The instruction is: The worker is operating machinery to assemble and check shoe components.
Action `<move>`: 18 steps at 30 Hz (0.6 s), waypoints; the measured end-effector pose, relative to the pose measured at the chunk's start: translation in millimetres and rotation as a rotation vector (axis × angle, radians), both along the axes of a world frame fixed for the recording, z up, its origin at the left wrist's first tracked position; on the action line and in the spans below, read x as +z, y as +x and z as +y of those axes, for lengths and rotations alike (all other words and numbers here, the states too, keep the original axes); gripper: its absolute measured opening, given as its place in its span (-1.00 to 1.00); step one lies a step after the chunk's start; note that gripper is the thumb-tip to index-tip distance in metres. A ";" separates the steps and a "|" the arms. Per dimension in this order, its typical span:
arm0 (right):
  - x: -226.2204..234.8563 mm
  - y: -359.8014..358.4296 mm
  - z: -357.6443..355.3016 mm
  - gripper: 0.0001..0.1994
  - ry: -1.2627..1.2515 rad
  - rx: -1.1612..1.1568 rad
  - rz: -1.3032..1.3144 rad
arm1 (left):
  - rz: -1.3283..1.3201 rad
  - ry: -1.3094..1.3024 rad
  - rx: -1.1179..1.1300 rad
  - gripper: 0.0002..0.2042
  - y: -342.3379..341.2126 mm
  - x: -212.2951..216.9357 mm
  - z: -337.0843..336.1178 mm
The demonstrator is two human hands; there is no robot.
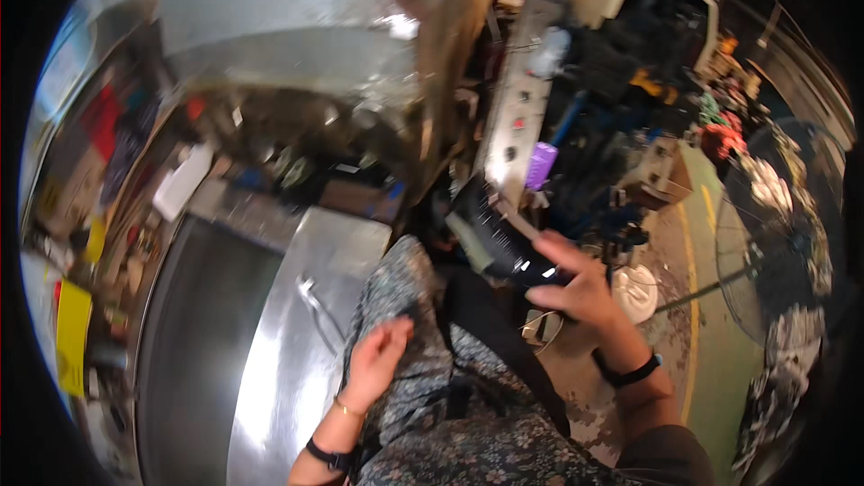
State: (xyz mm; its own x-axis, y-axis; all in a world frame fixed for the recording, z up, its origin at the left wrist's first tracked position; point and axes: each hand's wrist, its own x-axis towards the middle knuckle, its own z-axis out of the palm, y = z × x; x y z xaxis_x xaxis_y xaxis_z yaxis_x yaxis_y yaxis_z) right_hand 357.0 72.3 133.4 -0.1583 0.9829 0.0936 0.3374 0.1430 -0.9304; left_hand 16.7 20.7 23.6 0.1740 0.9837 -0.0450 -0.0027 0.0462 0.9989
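Observation:
My right hand [587, 283] is ahead of my lap on the right, with thumb and fingers closed around the near end of a black, glossy curved object [504, 238]. Pale greenish and brownish strips run along its sides; blur hides its exact kind. Above my lap on the left, my left hand [378, 362] hovers with loosely bent fingers and nothing visible in them. Patterned dark cloth [405, 396] covers my lap beneath it. A metal wrench-like tool [317, 310] lies beside that hand on a shiny metal surface [279, 369].
A large grey machine housing [288, 36] stands ahead on the left. Beyond the black object runs a metal rail [513, 126], with a purple item [540, 166] beside it. To the right are a white round object [634, 294], a fan-like wire guard [765, 243] and piled cloth [783, 378].

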 end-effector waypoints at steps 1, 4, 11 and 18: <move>16.6 33.1 5.3 -0.28 0.234 -0.089 -0.255 | -0.070 -0.062 -0.037 -0.81 5.0 -6.3 -9.2; 56.4 114.5 26.1 -0.31 0.463 -0.509 -0.599 | 0.166 -0.127 -0.091 -0.84 8.9 -39.1 -27.4; 91.7 214.8 77.3 -0.38 0.417 -0.826 -0.804 | 0.313 0.003 -0.088 -0.86 22.4 -36.6 -20.6; 87.2 240.5 103.3 -0.33 0.287 -0.664 -1.128 | 0.356 0.038 -0.061 -0.85 23.3 -45.4 -22.2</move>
